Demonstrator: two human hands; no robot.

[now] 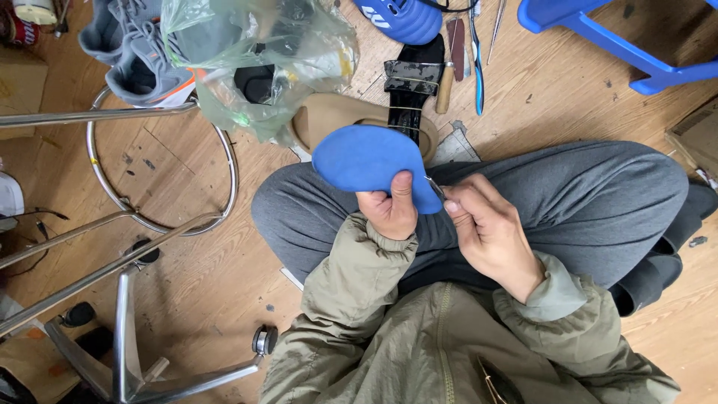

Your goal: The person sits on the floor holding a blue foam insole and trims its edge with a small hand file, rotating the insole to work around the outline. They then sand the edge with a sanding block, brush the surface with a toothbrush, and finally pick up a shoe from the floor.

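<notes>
The left hand (389, 212) grips a blue shoe insole (366, 158) at its right end, thumb pressed flat on top. The right hand (490, 232) pinches a thin metal tool (434, 186), and the tip touches the insole's right edge.

The insole sits above the lap, in the middle of the scene. Its long side runs left to right, and the wide round end points left.

It looks like the edge is being worked on with the tool. The next move seems to need a steady hold and small, careful strokes along the rim.

A tan shoe (336, 116) lies on the wooden floor (546, 90) farther away.
</notes>
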